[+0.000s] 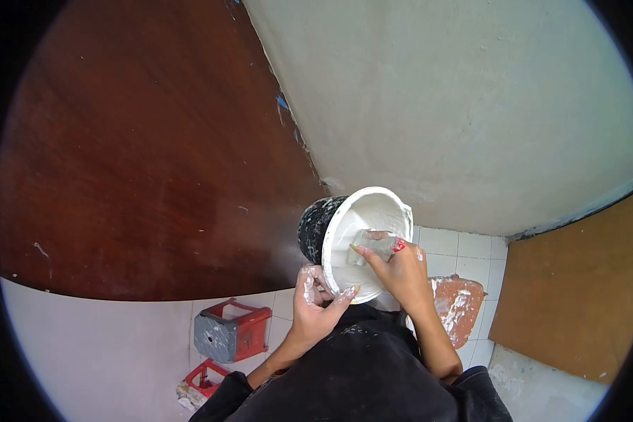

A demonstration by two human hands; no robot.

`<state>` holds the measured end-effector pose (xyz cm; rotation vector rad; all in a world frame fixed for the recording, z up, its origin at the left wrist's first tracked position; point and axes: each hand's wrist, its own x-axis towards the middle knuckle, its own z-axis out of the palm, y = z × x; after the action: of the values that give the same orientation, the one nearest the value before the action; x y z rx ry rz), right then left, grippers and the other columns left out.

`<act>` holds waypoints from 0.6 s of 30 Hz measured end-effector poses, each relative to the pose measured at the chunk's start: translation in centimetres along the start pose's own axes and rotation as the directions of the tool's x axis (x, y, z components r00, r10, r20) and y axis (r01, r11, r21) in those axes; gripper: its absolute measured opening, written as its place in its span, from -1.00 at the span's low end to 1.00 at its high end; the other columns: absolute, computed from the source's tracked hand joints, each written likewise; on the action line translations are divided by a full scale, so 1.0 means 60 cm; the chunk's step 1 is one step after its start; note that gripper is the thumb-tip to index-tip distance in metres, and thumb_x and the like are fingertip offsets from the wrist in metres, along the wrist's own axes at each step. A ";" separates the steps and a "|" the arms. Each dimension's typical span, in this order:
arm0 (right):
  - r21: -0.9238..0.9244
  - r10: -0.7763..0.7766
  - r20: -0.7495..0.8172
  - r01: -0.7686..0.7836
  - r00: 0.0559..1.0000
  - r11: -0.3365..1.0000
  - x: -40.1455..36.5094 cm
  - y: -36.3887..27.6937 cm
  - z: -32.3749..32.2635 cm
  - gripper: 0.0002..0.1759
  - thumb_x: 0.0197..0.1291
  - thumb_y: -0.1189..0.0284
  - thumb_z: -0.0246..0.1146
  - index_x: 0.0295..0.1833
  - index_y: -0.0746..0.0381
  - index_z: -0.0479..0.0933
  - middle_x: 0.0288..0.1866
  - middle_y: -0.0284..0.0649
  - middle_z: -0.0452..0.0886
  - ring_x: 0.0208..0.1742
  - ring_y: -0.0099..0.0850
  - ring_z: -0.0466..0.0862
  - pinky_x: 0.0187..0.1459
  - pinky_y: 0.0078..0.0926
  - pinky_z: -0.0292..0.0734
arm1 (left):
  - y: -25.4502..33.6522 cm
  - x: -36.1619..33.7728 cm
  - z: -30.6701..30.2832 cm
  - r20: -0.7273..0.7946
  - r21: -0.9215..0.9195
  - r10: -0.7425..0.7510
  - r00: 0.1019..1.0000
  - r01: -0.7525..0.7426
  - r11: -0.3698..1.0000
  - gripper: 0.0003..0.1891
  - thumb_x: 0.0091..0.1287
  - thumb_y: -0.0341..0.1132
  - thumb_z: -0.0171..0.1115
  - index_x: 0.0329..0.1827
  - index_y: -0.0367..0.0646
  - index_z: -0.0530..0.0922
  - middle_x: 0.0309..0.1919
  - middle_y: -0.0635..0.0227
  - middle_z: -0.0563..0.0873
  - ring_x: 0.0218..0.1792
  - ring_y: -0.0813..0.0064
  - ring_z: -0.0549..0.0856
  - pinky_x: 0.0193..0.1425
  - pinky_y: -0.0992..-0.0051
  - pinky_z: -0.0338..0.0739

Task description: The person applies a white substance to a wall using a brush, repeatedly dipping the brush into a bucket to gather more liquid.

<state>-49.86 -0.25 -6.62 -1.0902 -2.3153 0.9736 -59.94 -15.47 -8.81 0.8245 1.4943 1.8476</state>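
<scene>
A round bucket (319,226), dark and speckled outside with a white-coated rim and inside, is tilted toward me in front of my body. My left hand (316,302), smeared with white, grips the near left part of its rim between thumb and fingers. Inside the bucket, my right hand (394,264) is closed on a flat, pale, whitish scraper (361,247). White paste (380,209) coats the bucket's inner wall. A red mark shows on a right finger.
A dark brown wooden panel (148,155) rises at left, a pale wall (457,105) ahead. Red and grey stools (250,334) stand at lower left. A paint-smeared reddish stool (459,302) is right of my body on white tiles (475,246). A light brown panel (577,288) is at right.
</scene>
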 end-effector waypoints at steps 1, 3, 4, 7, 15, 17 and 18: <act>0.011 -0.036 -0.025 0.036 0.999 0.999 0.001 0.011 0.005 -0.58 0.22 0.16 0.48 0.01 0.27 0.75 -0.48 -0.02 0.72 -0.47 -0.23 0.76 -0.33 -0.32 0.61 | -0.002 -0.002 0.001 0.000 -0.002 0.004 1.000 -0.004 1.000 -0.57 0.26 -0.69 0.40 0.00 -0.26 0.31 -0.10 0.30 0.50 -0.04 0.52 0.71 0.05 0.53 0.76; 0.029 -0.050 -0.054 0.052 0.997 0.998 -0.002 0.024 0.008 -0.59 0.22 0.19 0.48 0.02 0.28 0.75 -0.55 -0.05 0.70 -0.54 -0.33 0.74 -0.39 -0.38 0.58 | -0.008 -0.005 0.003 0.003 -0.010 0.011 1.000 -0.011 1.000 -0.57 0.25 -0.69 0.40 -0.01 -0.26 0.31 -0.09 0.29 0.49 -0.01 0.52 0.71 0.08 0.51 0.76; 0.038 -0.028 -0.057 0.030 0.998 0.999 -0.005 0.026 0.005 -0.60 0.23 0.20 0.48 0.02 0.28 0.75 -0.55 -0.05 0.71 -0.54 -0.34 0.75 -0.39 -0.39 0.59 | -0.012 -0.007 0.005 -0.006 -0.012 0.010 1.000 -0.010 1.000 -0.58 0.26 -0.69 0.40 -0.01 -0.26 0.31 -0.09 0.29 0.49 -0.02 0.52 0.71 0.08 0.52 0.76; 0.046 0.082 -0.027 -0.081 0.996 0.996 -0.014 0.027 -0.005 -0.62 0.25 0.22 0.47 0.02 0.28 0.75 -0.51 -0.09 0.75 -0.52 -0.40 0.75 -0.39 -0.44 0.59 | -0.023 -0.008 0.006 -0.020 -0.019 -0.004 1.000 0.004 1.000 -0.59 0.26 -0.68 0.40 -0.02 -0.26 0.31 -0.12 0.32 0.50 -0.04 0.52 0.72 0.05 0.52 0.76; 0.237 0.121 -0.199 -0.072 0.973 0.969 -0.044 0.048 -0.032 -0.75 0.27 0.36 0.44 -0.02 0.28 0.75 -0.26 -0.07 0.79 -0.31 -0.29 0.81 -0.22 -0.41 0.66 | -0.028 -0.005 0.010 -0.059 -0.025 -0.056 0.997 0.055 0.998 -0.60 0.28 -0.66 0.41 -0.06 -0.22 0.32 -0.19 0.38 0.50 -0.21 0.70 0.64 -0.17 0.67 0.68; 0.222 0.105 -0.265 -0.045 0.958 0.974 -0.047 0.061 -0.026 -0.77 0.27 0.39 0.43 -0.03 0.28 0.75 -0.24 -0.05 0.80 -0.28 -0.28 0.82 -0.21 -0.40 0.66 | -0.032 -0.008 0.004 -0.047 -0.033 -0.092 0.995 0.090 0.995 -0.62 0.30 -0.66 0.38 0.01 -0.24 0.34 -0.12 0.30 0.58 -0.09 0.63 0.65 -0.02 0.59 0.64; 0.227 0.129 -0.258 -0.069 0.957 0.971 -0.047 0.061 -0.028 -0.78 0.28 0.40 0.42 -0.04 0.28 0.75 -0.22 -0.05 0.80 -0.27 -0.28 0.82 -0.20 -0.40 0.66 | -0.031 -0.009 0.004 -0.043 -0.035 -0.108 0.993 0.107 0.994 -0.62 0.32 -0.66 0.36 0.05 -0.25 0.35 -0.08 0.26 0.62 -0.04 0.60 0.65 0.06 0.55 0.62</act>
<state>-45.26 -0.11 -8.33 -1.1768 -1.9037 1.0155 -59.25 -15.42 -10.65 0.6778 1.5026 1.8164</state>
